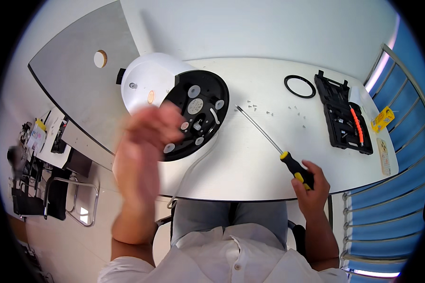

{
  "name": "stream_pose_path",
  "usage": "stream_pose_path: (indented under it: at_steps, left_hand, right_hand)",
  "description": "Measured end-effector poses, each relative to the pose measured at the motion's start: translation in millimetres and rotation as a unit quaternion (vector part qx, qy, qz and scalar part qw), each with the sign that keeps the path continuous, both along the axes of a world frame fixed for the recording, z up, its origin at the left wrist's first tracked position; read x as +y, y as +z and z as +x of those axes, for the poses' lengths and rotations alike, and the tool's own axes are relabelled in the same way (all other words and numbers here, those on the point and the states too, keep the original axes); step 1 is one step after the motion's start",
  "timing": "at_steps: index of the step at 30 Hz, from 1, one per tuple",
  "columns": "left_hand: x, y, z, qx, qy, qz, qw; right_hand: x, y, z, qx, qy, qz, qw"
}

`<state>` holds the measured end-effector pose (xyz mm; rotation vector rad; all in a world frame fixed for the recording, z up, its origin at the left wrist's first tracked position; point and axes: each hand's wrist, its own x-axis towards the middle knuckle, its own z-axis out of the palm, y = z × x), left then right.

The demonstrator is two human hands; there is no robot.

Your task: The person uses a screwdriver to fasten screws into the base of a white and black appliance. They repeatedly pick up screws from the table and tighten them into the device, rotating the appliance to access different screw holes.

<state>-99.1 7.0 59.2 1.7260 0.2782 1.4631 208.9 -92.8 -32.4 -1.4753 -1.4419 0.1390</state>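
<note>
My right hand (pixel 311 191) is closed round the black and yellow handle of a screwdriver (pixel 264 134). Its long shaft slants away to the upper left, with the tip near several small loose screws (pixel 270 113) on the white table (pixel 241 174). Smeared by motion, my left hand (pixel 148 134) is raised in front of a round black appliance base (pixel 205 85), and its fingers cannot be made out. The base has pale round feet and a looped white piece on its face. It leans against a rounded white appliance body (pixel 141 70), partly hidden by the hand.
A white cord (pixel 189 170) runs from the base over the table's front edge. Toward the right lie a black ring (pixel 300 77), an open black tool case (pixel 333 118) with an orange-red flexible shaft (pixel 357 123), and a yellow box (pixel 382 119). Metal railings (pixel 382 203) stand beyond.
</note>
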Motion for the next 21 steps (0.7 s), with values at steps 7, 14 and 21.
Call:
stream_pose_path:
  at_steps: [7, 14, 21]
  left_hand:
    - [120.3, 73.8, -19.8, 0.344, 0.250, 0.247, 0.871]
    - [170.5, 42.2, -5.4, 0.380, 0.168, 0.179, 0.892]
    - [180.4, 42.5, 11.8, 0.384, 0.165, 0.169, 0.893]
  right_hand:
    - [32.4, 26.3, -10.8, -0.087, 0.047, 0.090, 0.991]
    - [53.9, 35.8, -18.7, -0.140, 0.030, 0.126, 0.982]
    - [57.3, 37.9, -15.5, -0.146, 0.006, 0.125, 0.981]
